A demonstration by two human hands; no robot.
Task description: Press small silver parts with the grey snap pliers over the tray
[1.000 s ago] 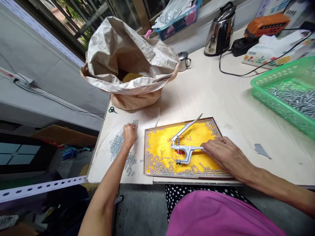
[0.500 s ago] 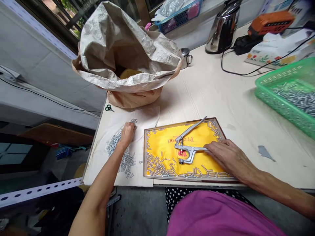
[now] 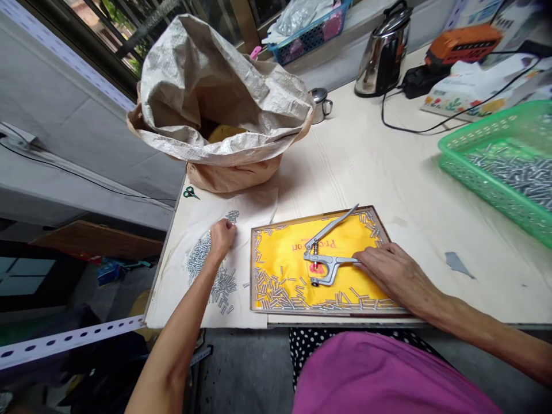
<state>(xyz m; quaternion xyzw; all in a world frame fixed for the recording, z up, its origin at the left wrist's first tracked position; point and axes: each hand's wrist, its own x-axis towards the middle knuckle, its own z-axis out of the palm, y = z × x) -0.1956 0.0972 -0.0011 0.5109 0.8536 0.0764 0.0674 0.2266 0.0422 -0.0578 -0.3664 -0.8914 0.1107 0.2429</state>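
On a white sheet lies a pile of small metal pins [image 3: 199, 259], and my left hand [image 3: 222, 237] is over its upper right edge. Its fingers are curled together; what they hold, if anything, is hidden. My right hand [image 3: 388, 273] has its fingers round the lower handle of grey snap-fastener pliers [image 3: 331, 265]. The upper handle of the pliers stands raised, with the jaws apart over a yellow lining. This lining [image 3: 284, 247] covers the bottom of a shallow tray [image 3: 253, 276], where short metal rods [image 3: 276, 293] lie along the edges and heap at the near left corner.
A large open sack [image 3: 235, 172] stands behind the pile, with green-handled scissors [image 3: 190, 193] beside it. At right is a green basket [image 3: 478, 178] of metal rods. A kettle [image 3: 382, 57], a lidded cup [image 3: 319, 106] and a black cable [image 3: 401, 127] are farther back. A grey scrap [image 3: 457, 264] lies at right.
The camera view has shifted slightly. My left hand has curled tighter at the pile's edge. My right hand keeps the same hold on the pliers.
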